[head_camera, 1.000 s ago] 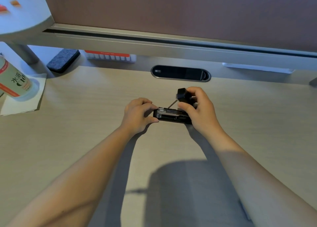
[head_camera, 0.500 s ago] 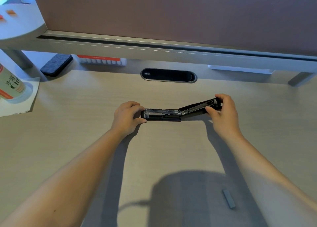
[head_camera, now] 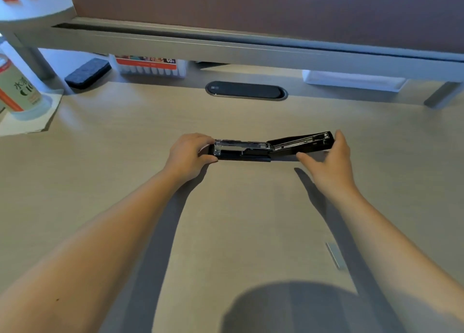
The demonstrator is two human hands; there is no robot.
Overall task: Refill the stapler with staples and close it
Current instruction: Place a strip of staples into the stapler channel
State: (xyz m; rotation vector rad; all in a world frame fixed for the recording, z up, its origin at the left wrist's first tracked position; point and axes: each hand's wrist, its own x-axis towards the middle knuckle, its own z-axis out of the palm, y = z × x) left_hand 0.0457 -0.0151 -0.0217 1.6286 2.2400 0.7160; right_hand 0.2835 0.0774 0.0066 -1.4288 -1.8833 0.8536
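Note:
A black stapler [head_camera: 253, 154] lies swung wide open on the wooden desk, its metal staple channel [head_camera: 242, 145] facing up. My left hand [head_camera: 189, 155] pinches the stapler's front end at the left. The lid [head_camera: 305, 143] stretches out to the right, almost flat. My right hand [head_camera: 329, 163] cups its far end, with the fingers behind the tip and the thumb in front. A grey strip of staples [head_camera: 335, 256] rests on the desk near my right forearm, apart from both hands.
A dark cable grommet [head_camera: 246, 91] sits behind the stapler. Under the grey shelf [head_camera: 251, 51] are a dark eraser pad [head_camera: 88, 73], a box of markers [head_camera: 150, 67] and a white tray [head_camera: 351, 81]. A can [head_camera: 17, 91] stands on paper at far left.
My right hand has swung the lid from upright over to the right until it lies nearly flat. My left hand has stayed on the front end. The view has shifted and the staple strip now shows.

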